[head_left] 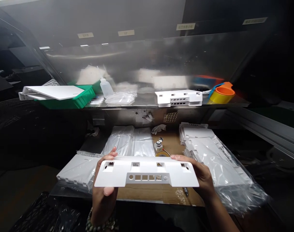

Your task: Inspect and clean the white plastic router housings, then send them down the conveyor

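Left hand (104,197) and right hand (205,176): each part-closed around one end of a white, shallow plastic housing with a grey strip of port cut-outs (147,172), which is held raised between them. Digits of the left hand show above and below its end; the right hand has a digit along the top edge. The two-ended hold probably serves to keep the part level, with the cut-outs facing the wearer.

Beyond the hands, clear flat plastic bags (120,139) lie in piles, presumably for easy reach. White plastic panels under clear film (205,153) are stacked beyond and beside the right hand; a smaller film-covered white stack (75,167) lies outside the left. The stacking appears intended to save space.

Not verifiable: the housing's rear and underside, and the right hand's grip below. The housing partly covers a yellow ring-shaped item (162,154). Lettering on the left stack is illegible; both forearms are cut off or lost in shadow.
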A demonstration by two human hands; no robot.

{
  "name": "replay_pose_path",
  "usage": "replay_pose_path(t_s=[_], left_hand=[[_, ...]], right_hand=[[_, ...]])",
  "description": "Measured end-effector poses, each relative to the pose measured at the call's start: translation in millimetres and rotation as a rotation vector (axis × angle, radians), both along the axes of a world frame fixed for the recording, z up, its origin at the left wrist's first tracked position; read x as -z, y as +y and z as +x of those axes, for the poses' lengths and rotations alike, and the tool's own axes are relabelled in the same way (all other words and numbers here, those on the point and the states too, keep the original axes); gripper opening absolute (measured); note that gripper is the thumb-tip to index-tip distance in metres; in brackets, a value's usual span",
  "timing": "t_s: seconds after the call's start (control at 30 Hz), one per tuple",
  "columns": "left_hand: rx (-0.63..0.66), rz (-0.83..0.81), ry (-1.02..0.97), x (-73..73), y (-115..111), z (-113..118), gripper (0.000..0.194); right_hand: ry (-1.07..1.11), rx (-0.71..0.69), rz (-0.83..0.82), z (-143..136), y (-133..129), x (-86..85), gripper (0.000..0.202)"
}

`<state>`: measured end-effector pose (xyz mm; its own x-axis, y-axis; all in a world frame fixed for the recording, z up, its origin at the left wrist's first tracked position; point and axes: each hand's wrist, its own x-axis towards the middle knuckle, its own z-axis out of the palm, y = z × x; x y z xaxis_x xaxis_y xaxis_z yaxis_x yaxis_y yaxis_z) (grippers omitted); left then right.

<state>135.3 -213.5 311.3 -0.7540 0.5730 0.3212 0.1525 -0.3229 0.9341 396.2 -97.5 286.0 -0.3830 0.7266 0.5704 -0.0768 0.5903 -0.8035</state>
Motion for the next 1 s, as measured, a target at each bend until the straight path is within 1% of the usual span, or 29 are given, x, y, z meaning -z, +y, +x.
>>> replay_pose_path(t_s=[0.07,0.1,0.23,0.3,0.33,0.37,0.4,0.47,0.5,0.53,0.57,0.6,0.63,0.67,0.7,0.73,0.8,0.83,0.87,0.9,0.93,1.0], left_hand=[[0.029,0.102,0.031,5.9,4,0,0.082],[0.056,0.126,0.038,7.9,6,1,0.081],[0.152,0.133,0.045,12.6,9,5,0.078],[0.182,0.162,0.060,14.3,9,5,0.081],[0.217,0.165,0.033,14.6,8,5,0.086],[0.280,0.157,-0.045,14.0,7,4,0.092],[0.364,0.135,-0.182,12.7,5,3,0.097],[0.593,0.018,-0.559,8.0,2,0,0.101],[0.713,-0.068,-0.730,5.4,0,-2,0.099],[0.798,-0.146,-0.857,3.2,-1,-4,0.093],[0.841,-0.206,-0.922,1.7,-2,-6,0.083],[0.852,-0.238,-0.941,1.2,-3,-7,0.071],[0.833,-0.232,-0.932,1.6,-3,-7,0.060],[0.792,-0.199,-0.912,2.6,-4,-7,0.054],[0.749,-0.161,-0.892,4.1,-4,-6,0.052],[0.715,-0.131,-0.878,5.6,-4,-5,0.051],[0.673,-0.119,-0.870,7.9,-4,-3,0.050],[0.657,-0.124,-0.872,8.5,-4,-2,0.048],[0.642,-0.128,-0.876,8.9,-4,-2,0.047],[0.626,-0.132,-0.880,9.1,-4,-2,0.047],[0.608,-0.136,-0.882,9.4,-4,-3,0.047],[0.575,-0.154,-0.885,10.2,-4,-5,0.047]], right_hand=[[0.007,-0.004,0.008,4,2,2.2,0.029],[0.011,-0.004,0.015,7,3,4.1,0.028],[-0.016,0.015,0.060,17,6,15.5,0.030],[-0.027,0.034,0.095,22,6,20.6,0.032],[-0.024,0.049,0.123,23,6,22.1,0.032],[-0.014,0.069,0.161,25,5,22.7,0.032],[-0.001,0.091,0.210,27,5,22.3,0.032],[0.016,0.127,0.332,30,3,19.6,0.033],[0.018,0.135,0.390,31,2,18.2,0.034],[0.008,0.132,0.432,33,2,17.3,0.035],[-0.011,0.126,0.457,35,2,17.3,0.036],[-0.041,0.123,0.463,37,3,18.5,0.036],[-0.072,0.130,0.451,38,4,20.7,0.035],[-0.096,0.150,0.412,39,5,23.7,0.034],[-0.108,0.182,0.341,39,6,27.2,0.035],[-0.100,0.223,0.236,39,7,30.7,0.039],[-0.068,0.311,-0.062,39,6,36.0,0.052],[-0.057,0.342,-0.223,39,5,37.3,0.054],[-0.053,0.353,-0.366,40,3,37.8,0.051],[-0.054,0.341,-0.476,42,0,37.5,0.046],[-0.055,0.314,-0.551,44,-2,36.6,0.042],[-0.045,0.228,-0.609,47,-8,33.5,0.039]])
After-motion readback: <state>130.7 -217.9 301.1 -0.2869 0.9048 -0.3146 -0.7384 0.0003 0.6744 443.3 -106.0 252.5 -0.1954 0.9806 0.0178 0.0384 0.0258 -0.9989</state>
